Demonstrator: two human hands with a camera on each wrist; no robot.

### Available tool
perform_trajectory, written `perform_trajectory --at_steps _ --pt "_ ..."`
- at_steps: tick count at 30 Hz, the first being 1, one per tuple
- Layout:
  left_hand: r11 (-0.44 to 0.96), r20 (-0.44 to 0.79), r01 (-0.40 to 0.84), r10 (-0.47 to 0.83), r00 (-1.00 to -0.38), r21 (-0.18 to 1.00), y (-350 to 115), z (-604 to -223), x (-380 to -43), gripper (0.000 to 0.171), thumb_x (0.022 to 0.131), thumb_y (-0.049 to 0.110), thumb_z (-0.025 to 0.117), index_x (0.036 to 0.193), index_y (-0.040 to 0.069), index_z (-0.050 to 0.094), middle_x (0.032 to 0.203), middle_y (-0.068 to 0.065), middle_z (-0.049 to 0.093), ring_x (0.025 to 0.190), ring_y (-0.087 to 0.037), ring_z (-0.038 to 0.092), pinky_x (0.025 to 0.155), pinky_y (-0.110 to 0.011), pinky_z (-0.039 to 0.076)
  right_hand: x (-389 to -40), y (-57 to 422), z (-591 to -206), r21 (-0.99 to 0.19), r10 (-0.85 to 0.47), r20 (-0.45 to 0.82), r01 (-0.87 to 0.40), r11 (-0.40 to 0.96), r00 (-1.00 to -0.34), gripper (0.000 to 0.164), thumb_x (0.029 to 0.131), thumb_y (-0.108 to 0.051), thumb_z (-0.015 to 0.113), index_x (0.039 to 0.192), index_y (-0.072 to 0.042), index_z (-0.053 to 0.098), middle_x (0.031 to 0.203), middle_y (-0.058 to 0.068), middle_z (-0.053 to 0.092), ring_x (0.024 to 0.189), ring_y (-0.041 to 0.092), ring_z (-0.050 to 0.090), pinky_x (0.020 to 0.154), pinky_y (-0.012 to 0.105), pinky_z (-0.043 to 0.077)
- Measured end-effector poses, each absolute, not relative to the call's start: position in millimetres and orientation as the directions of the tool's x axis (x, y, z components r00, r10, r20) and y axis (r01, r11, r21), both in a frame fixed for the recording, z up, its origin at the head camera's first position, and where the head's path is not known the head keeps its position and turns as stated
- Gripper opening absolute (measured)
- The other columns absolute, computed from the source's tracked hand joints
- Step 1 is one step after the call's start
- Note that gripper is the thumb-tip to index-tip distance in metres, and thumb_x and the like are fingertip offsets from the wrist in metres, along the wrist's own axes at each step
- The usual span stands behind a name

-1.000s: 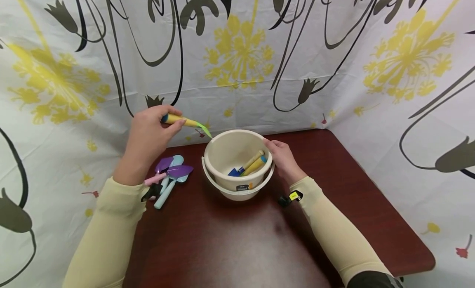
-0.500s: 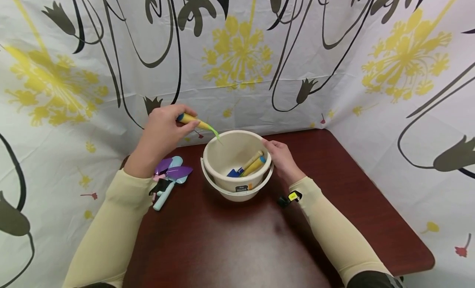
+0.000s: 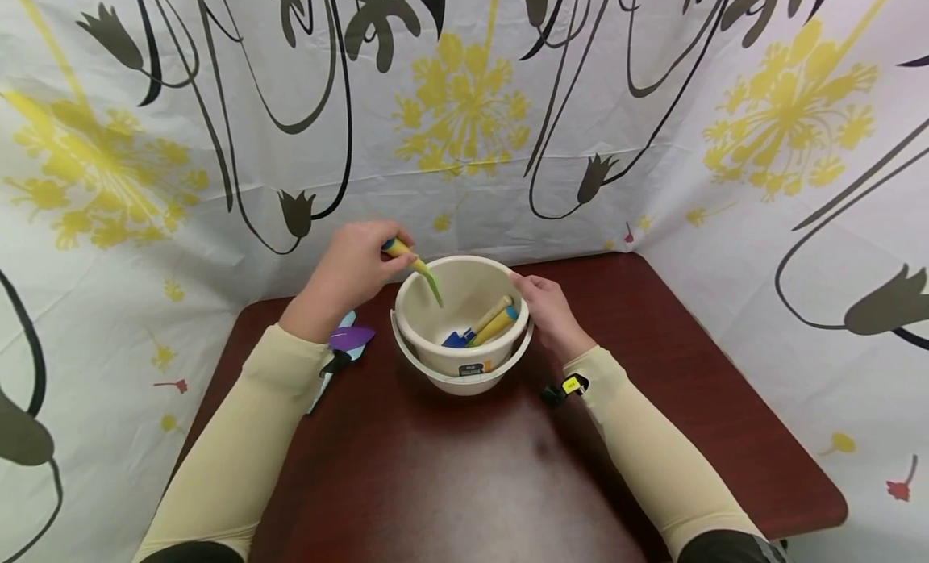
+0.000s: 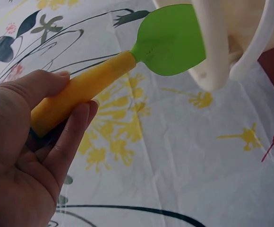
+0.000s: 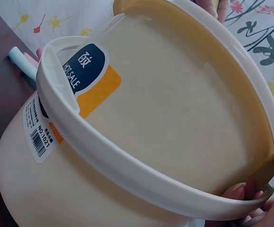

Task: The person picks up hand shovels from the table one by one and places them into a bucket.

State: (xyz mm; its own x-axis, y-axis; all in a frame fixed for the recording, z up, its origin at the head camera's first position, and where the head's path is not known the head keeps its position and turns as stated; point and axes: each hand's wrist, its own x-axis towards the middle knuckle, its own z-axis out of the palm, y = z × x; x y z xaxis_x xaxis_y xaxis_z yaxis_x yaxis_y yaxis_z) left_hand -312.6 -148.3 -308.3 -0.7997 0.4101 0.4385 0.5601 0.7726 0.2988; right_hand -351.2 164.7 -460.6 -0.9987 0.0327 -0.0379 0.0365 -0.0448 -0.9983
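My left hand (image 3: pixel 357 266) pinches the yellow handle of a small trowel (image 4: pixel 104 73) with a green blade. In the head view the blade points down inside the near-left part of a cream bucket's opening (image 3: pixel 435 355). That bucket appears nested in a second cream bucket (image 3: pixel 464 388) with a carrying handle. My right hand (image 3: pixel 553 314) grips the rim on the right side, with fingertips inside the rim in the right wrist view. Inside lie a small tool with a blue blade (image 3: pixel 456 339) and a yellow handle with a blue end (image 3: pixel 496 327).
Left of the buckets, partly behind my left forearm, lies a pile of trowels with a purple blade (image 3: pixel 353 337) and light blue parts. The dark red table (image 3: pixel 450 482) extends to the right and front. A patterned curtain (image 3: pixel 464 208) hangs behind it.
My left hand has moved right and slightly down, carrying the trowel from the bucket's left edge to over its opening, blade tilting downward. The right hand keeps its grip on the rim.
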Motion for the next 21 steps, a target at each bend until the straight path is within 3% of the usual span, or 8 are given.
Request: perform_trajectory --at_steps 10,17,21 --pt "0.817 0.289 0.492 0.414 -0.863 0.301 -130.7 -317.5 -325.2 0.019 0.104 0.023 0.078 0.116 0.008 0.079 0.112 -0.011 0.078 0.101 -0.031 0.068 0.091 -0.045 0.056 -350.1 164.3 -459.5 -0.997 0.030 -0.039 0.037 -0.066 -0.999 0.038 0.108 -0.038 0.072 0.092 -0.004 0.069 0.083 0.003 0.069 0.069 0.011 0.069 0.059 0.025 0.058" --pt "0.832 0.201 0.445 0.398 -0.895 0.331 -123.5 -324.6 -337.1 0.021 0.105 0.025 0.080 0.118 0.008 0.079 0.113 -0.010 0.077 0.101 -0.028 0.067 0.086 -0.042 0.058 -350.2 164.4 -459.3 -0.998 0.033 -0.028 0.026 -0.056 -0.999 0.039 0.108 -0.039 0.072 0.093 -0.003 0.071 0.082 0.003 0.069 0.069 0.011 0.068 0.060 0.025 0.058" --pt "0.851 0.165 0.436 0.405 -0.900 0.293 -120.5 -330.9 -344.3 0.024 0.105 0.027 0.080 0.120 0.009 0.079 0.113 -0.009 0.077 0.102 -0.028 0.067 0.087 -0.042 0.059 -351.8 164.7 -460.3 -0.998 0.033 -0.035 0.033 -0.055 -0.999 0.039 0.108 -0.040 0.073 0.096 -0.002 0.072 0.083 0.003 0.070 0.070 0.011 0.069 0.062 0.025 0.058"
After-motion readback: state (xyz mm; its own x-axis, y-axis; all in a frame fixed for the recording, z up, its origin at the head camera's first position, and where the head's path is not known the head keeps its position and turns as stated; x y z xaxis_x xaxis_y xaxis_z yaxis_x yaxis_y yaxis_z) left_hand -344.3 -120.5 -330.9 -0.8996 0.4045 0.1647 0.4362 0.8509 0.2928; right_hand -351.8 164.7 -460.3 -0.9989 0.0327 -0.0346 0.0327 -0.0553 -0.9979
